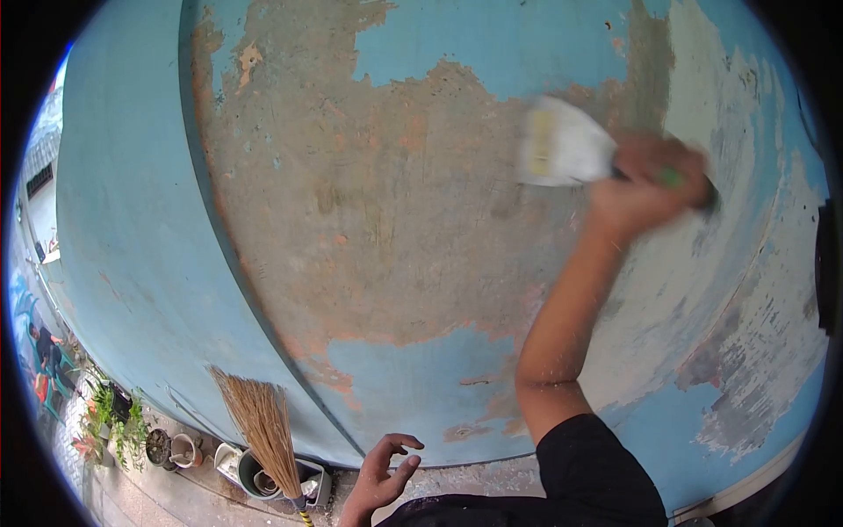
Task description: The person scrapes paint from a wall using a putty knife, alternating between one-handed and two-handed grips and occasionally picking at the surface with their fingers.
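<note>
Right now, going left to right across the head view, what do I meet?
From the left: seated person → potted plants → broom → left hand → scraper → right hand.

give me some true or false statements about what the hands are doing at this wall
1. The right hand grips a scraper against the wall. True.
2. The left hand holds the broom. False: it is empty, fingers spread, apart from the broom.
3. The wall's blue paint is intact. False: a large patch is bare and brownish.
4. The broom stands bristles up by the wall. True.
</note>
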Available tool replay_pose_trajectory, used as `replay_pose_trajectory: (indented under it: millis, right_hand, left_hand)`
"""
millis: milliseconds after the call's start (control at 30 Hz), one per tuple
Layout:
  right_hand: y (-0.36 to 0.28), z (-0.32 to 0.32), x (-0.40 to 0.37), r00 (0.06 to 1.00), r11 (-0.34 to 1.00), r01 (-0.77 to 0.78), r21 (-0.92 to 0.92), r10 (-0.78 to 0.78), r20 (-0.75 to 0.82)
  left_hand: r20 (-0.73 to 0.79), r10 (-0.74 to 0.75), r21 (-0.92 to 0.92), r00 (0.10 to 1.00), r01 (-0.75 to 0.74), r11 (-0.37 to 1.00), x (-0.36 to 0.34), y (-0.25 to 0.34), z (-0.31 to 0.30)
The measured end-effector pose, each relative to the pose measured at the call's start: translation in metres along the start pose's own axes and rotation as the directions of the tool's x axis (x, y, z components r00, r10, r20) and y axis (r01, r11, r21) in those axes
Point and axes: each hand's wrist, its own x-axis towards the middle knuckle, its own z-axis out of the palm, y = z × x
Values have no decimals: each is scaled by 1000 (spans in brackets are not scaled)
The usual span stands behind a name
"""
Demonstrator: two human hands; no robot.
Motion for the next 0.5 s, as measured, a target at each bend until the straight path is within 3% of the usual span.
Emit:
replay_pose_trajectory:
  millis: [67, 100, 133, 200, 267, 333, 367, 433, 500]
  right_hand:
    - [17, 17, -10, 997, 980, -71, -186, 65, -42]
    - [13, 11, -6, 993, 982, -92, -168, 104, 63]
    - [1, 3, -1, 993, 981, -89, -174, 100, 58]
    - [-18, -7, 16, 999, 997, -29, 68, 28, 16]
    - [2, -9, 17, 998, 999, 44, 15, -44, -42]
    - [49, -2, -4, 910, 913, -409, 2, 408, -71]
    - [43, -1, -8, 911, 914, -406, 1, 405, -78]
    - [25, 6, -15, 960, 962, -267, -60, 271, 66]
    - [12, 0, -8, 981, 979, -192, -67, 194, 25]
  left_hand:
    - [13, 15, 47, 1000, -16, 999, 3, 3, 1]
    - [22, 25, 61, 999, -26, 998, 6, 5, 3]
    - [37, 28, 76, 999, -30, 997, 6, 7, 4]
    - [44, 14, 60, 999, -17, 998, 11, 9, 7]
    - [47, -11, 45, 999, 9, 999, 14, 10, 11]
    - [105, 38, 87, 994, -47, 995, 20, 16, 15]
    - [130, 46, 107, 990, -60, 992, 22, 22, 17]
    - [165, 45, 121, 985, -65, 991, 21, 26, 16]
    - [150, 47, 88, 988, -61, 994, 18, 21, 14]
